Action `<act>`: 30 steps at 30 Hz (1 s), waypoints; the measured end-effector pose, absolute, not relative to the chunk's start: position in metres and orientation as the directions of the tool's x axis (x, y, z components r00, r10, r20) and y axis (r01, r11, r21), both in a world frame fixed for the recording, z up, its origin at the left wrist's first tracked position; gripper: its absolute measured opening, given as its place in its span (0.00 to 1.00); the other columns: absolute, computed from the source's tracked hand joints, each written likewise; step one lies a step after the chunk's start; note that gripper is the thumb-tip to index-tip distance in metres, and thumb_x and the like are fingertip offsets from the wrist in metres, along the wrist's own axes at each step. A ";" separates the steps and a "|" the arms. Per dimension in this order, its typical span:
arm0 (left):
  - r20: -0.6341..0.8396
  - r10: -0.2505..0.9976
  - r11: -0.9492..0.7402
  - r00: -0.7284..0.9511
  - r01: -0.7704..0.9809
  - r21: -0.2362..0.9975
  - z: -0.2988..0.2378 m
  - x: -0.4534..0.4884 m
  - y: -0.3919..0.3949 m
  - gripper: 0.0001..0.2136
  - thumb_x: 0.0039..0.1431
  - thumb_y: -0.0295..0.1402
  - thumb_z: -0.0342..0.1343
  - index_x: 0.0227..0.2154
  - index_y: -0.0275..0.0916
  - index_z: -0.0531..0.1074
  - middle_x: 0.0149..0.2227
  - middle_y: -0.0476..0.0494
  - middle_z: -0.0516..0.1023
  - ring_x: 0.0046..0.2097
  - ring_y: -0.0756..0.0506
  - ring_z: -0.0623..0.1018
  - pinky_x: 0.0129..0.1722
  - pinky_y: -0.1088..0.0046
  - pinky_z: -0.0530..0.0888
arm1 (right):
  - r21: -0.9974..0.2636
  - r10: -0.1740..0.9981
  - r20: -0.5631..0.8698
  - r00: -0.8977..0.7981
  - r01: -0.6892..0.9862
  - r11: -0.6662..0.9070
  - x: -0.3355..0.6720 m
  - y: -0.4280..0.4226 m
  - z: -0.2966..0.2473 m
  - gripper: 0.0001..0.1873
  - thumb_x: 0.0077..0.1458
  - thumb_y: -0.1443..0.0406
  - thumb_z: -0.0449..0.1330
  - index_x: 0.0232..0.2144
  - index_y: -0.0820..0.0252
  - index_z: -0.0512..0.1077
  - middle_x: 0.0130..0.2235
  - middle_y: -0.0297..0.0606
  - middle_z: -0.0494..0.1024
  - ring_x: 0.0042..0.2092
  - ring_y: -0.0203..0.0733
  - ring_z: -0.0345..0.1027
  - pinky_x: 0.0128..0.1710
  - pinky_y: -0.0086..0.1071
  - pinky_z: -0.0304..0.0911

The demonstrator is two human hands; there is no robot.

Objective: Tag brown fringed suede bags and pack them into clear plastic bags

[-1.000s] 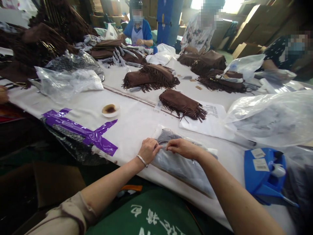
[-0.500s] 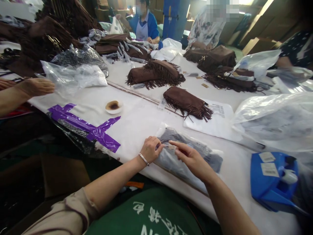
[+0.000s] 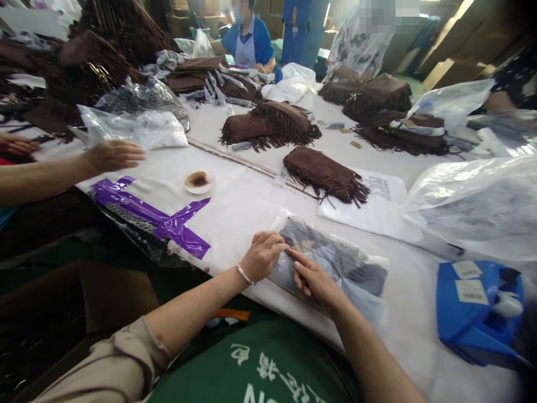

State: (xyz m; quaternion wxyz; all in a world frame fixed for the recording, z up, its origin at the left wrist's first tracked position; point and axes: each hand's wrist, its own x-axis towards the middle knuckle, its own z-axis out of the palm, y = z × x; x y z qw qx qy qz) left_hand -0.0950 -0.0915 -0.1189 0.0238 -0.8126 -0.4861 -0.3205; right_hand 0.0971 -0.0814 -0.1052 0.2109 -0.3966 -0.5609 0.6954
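A clear plastic bag (image 3: pixel 356 263) with a dark, flat item inside lies on the table in front of me. My left hand (image 3: pixel 263 256), a silver bangle at its wrist, has its fingers pressed together on the bag's near left end. Reaching in from the right, my right hand (image 3: pixel 314 280) rests over the bag. Its index finger is stretched out to the left fingertips, while the other fingers curl loosely and show nothing in them. What lies beneath the left fingertips is hidden.
A brown fringed bag (image 3: pixel 323 173) lies on white paper beyond my hands. At right stands a blue tape dispenser (image 3: pixel 465 313). Purple tape (image 3: pixel 155 215) and a small dish (image 3: pixel 199 182) are on the left. A co-worker's hand (image 3: pixel 115 155) reaches in there; others work across the table.
My right hand has shifted left and its index finger now meets my left fingers. The small pale strip at its fingertips no longer shows. The co-worker's hand has moved farther in from the left.
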 end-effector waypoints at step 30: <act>0.545 0.725 -0.645 0.422 0.694 0.320 -0.126 -0.099 -0.093 0.11 0.62 0.25 0.46 0.40 0.41 0.73 0.41 0.43 0.74 0.51 0.45 0.68 0.52 0.64 0.67 | -0.910 0.728 -0.364 -0.581 0.057 -0.410 0.093 -0.091 -0.111 0.31 0.57 0.56 0.51 0.61 0.50 0.53 0.18 0.23 0.62 0.13 0.28 0.45 0.11 0.22 0.40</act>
